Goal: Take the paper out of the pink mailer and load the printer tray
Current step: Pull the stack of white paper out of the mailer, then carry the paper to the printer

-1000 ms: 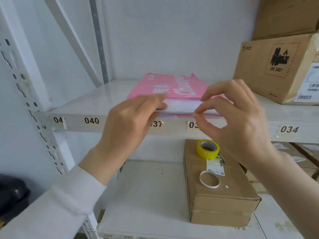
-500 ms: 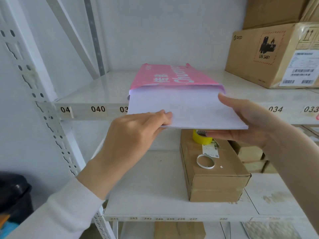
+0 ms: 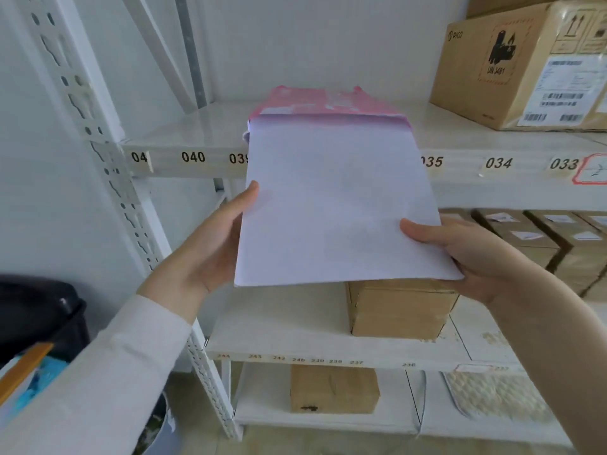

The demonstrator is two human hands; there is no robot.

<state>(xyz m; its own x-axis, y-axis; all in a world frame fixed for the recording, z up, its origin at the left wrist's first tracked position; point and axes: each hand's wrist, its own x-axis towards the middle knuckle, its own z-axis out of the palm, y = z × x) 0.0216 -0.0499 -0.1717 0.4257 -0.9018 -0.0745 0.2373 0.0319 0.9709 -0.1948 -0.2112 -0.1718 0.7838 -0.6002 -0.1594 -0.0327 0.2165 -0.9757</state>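
We are holding a stack of white paper (image 3: 335, 205) in both hands, out over the front edge of the upper shelf (image 3: 184, 133). The far end of the stack is still sitting inside the open mouth of the pink mailer (image 3: 325, 101), which is lying flat on that shelf — most of the sheet length is showing in front of the mailer, hanging past the shelf's numbered label strip.

Our left hand (image 3: 210, 247) is gripping the left edge of the stack: thumb lying on the top sheet near the edge, remaining fingers hidden underneath. Our right hand (image 3: 466, 254) is gripping the near right corner the same way, thumb pressing on top, fingers curling under. Both hands are closed on the paper. A white sleeve (image 3: 98, 372) is covering the left forearm; the right forearm is bare.

The stack is tilting slightly, near edge lower than the far end. Its near right corner is covering the top of a brown carton (image 3: 400, 310) standing on the lower shelf (image 3: 279, 323).

On the upper shelf, well to the right of the mailer, a large cardboard box (image 3: 519, 67) with a hazard label and barcode stickers is standing. More cartons with white labels (image 3: 542, 244) are packing the space under the upper shelf at right. A black bin (image 3: 36, 316) is showing at the left edge.
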